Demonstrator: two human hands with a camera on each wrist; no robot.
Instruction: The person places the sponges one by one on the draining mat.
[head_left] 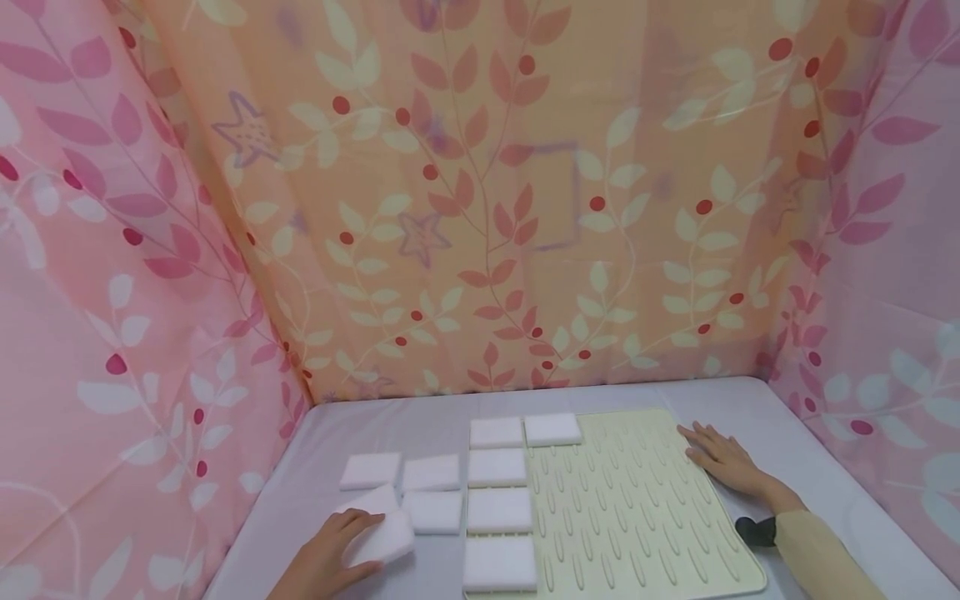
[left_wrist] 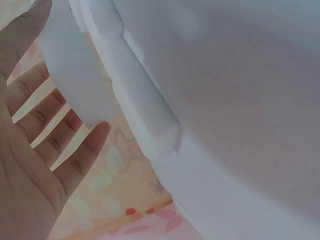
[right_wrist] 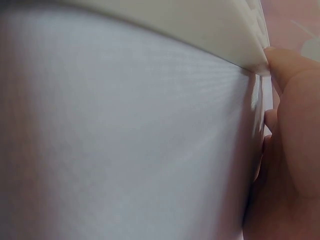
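My left hand (head_left: 326, 554) pinches a white sponge block (head_left: 388, 537) between thumb and fingers at the table's front left. The held sponge is tilted and overlaps another white sponge (head_left: 378, 497) behind it. In the left wrist view, the fingers (left_wrist: 80, 162) reach along the sponge (left_wrist: 75, 75). A pale yellow ribbed mat (head_left: 615, 500) lies on the right side of the table. Several sponges (head_left: 500, 563) line its left edge, and one sponge (head_left: 553, 428) sits beside the top one. My right hand (head_left: 726, 462) rests at the mat's right edge with fingers extended; its thumb touches the rim (right_wrist: 250, 60).
Three more loose sponges (head_left: 432, 512) lie flat between the left hand and the mat. White cloth covers the table (head_left: 420, 410). Patterned curtains (head_left: 480, 208) enclose the back and both sides. A black wrist device (head_left: 756, 532) shows by the right sleeve.
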